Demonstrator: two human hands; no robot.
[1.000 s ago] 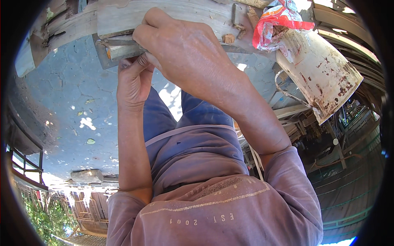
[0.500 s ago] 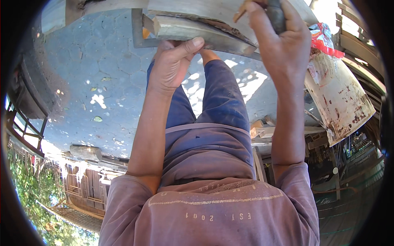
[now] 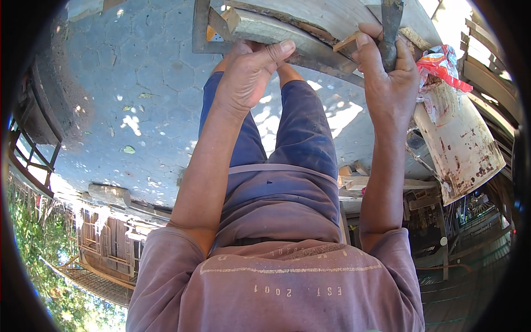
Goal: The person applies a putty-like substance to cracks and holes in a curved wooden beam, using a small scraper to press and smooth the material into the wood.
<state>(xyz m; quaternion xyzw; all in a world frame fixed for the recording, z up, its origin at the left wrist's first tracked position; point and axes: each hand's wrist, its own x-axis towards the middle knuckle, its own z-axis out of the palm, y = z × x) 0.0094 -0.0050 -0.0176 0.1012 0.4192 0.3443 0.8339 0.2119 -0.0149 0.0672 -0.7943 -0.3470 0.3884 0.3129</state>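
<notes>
At the bench's [image 3: 332, 12] near edge, the left hand [image 3: 243, 77] grips a wooden block [image 3: 265, 29], the right hand [image 3: 387, 83] clasps a dark tool [image 3: 391, 22] and wood chip [image 3: 346, 42], and a crumpled bag [image 3: 444, 67] adjoins a rust-stained container [image 3: 462, 138], contents hidden.

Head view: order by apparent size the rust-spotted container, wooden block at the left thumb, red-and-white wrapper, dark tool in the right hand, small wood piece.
1. Rust-spotted container
2. Wooden block
3. Red-and-white wrapper and dark tool: too alike to rank; the tool is partly hidden
4. Small wood piece
</notes>
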